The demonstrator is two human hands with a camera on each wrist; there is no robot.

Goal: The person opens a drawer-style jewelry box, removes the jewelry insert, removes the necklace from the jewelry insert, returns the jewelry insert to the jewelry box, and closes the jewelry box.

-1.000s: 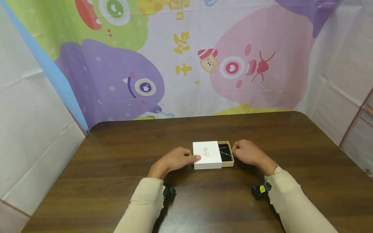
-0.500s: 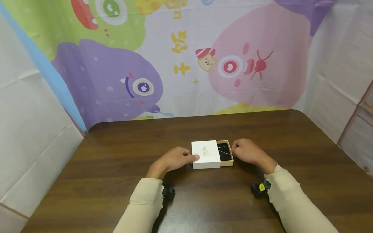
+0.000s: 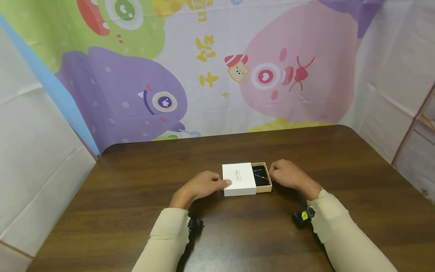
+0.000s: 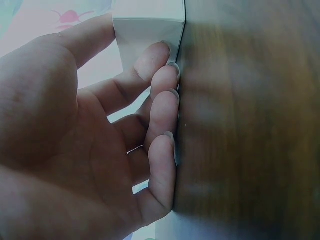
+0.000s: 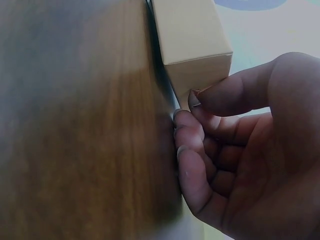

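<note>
Left hand (image 3: 200, 187): fingers curled against the left end of the white cardboard sleeve (image 3: 238, 179), thumb on its far face, fingertips (image 4: 165, 55) on the near face down at the dark wood-grain counter (image 3: 136, 181). It holds the sleeve.

Sleeve sits mid-counter, between the two hands. The tan cardboard drawer (image 3: 264, 177) stands partly out of its right end; black lining and a thin silver chain (image 3: 259, 170) show in the open part.

Right hand (image 3: 287, 176): fingers curled, fingertip and thumb pinching the corner of the drawer's right end (image 5: 197, 75), remaining fingers resting on the counter.

Risks, as judged:
- The right hand's pinch sits on one corner only, so the drawer may cock and jam in the sleeve.
- If the left hand's hold is light, the sleeve may slide along the smooth counter with the drawer.
- A sudden release of the drawer could jolt the chain off its lining or snag it at the sleeve's edge.
</note>
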